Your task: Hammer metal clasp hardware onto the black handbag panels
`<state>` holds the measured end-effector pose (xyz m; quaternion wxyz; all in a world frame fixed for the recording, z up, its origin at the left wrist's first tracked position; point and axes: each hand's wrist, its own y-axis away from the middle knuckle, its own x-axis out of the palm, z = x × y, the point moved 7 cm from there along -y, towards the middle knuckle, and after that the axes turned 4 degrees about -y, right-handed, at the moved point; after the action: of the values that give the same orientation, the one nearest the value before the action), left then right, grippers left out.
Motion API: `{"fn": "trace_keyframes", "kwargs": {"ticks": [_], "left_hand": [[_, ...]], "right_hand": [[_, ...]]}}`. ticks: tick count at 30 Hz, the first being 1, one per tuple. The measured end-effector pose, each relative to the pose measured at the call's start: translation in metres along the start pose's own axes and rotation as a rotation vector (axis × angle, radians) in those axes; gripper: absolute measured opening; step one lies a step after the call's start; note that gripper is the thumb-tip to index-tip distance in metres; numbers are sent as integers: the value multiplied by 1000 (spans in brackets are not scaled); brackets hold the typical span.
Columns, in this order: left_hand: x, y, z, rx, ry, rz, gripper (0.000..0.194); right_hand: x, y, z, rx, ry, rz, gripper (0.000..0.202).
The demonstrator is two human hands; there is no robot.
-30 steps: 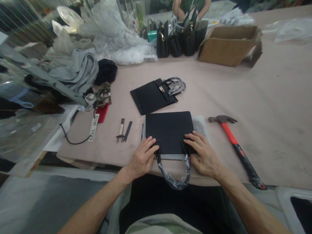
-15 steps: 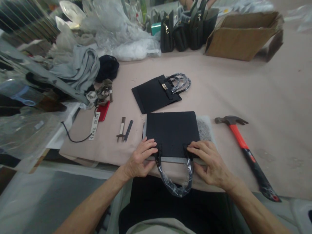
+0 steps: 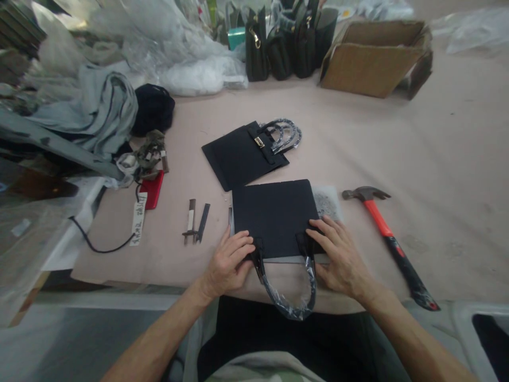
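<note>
A black bag panel [image 3: 274, 215] lies flat near the table's front edge, partly over a pale speckled slab [image 3: 329, 204]. Its handle [image 3: 292, 310], wrapped in clear plastic, hangs toward my lap. At the panel's lower left corner, my left hand [image 3: 230, 260] grips the edge beside the handle base, thumb below and fingers on top. My right hand [image 3: 340, 257] holds the lower right corner the same way, its fingertips by the other handle base. Just beyond lies a second black panel [image 3: 238, 156] with a gold clasp and plastic-wrapped handles.
A claw hammer [image 3: 377, 217] lies to the right. Metal punches [image 3: 191, 220] are on the left, near a red object [image 3: 153, 191] and a paper tag [image 3: 138, 220]. Behind stand dark bags [image 3: 256, 50], a cardboard box [image 3: 358, 69] and plastic wrap [image 3: 191, 74].
The camera view has shifted, so the background sits further left. The panel's lower edge has tilted slightly and shifted over the slab; both hands still hold its lower corners.
</note>
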<state>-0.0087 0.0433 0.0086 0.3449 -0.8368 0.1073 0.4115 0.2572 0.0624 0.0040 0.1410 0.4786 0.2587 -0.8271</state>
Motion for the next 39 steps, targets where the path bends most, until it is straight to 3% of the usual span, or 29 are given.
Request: {"fn": "trace_keyframes", "kwargs": {"ticks": [10, 18, 29, 39], "left_hand": [[4, -2, 1, 11, 27, -67, 36], [6, 2, -1, -32, 31, -81, 43], [14, 0, -13, -38, -94, -55, 38], [12, -5, -7, -60, -53, -58, 31]], "right_hand": [[-12, -11, -2, 28, -153, -96, 43], [-13, -13, -2, -23, -168, -2, 43], [-19, -19, -14, -56, -164, 6, 40], [-11, -19, -24, -157, -98, -105, 33]]}}
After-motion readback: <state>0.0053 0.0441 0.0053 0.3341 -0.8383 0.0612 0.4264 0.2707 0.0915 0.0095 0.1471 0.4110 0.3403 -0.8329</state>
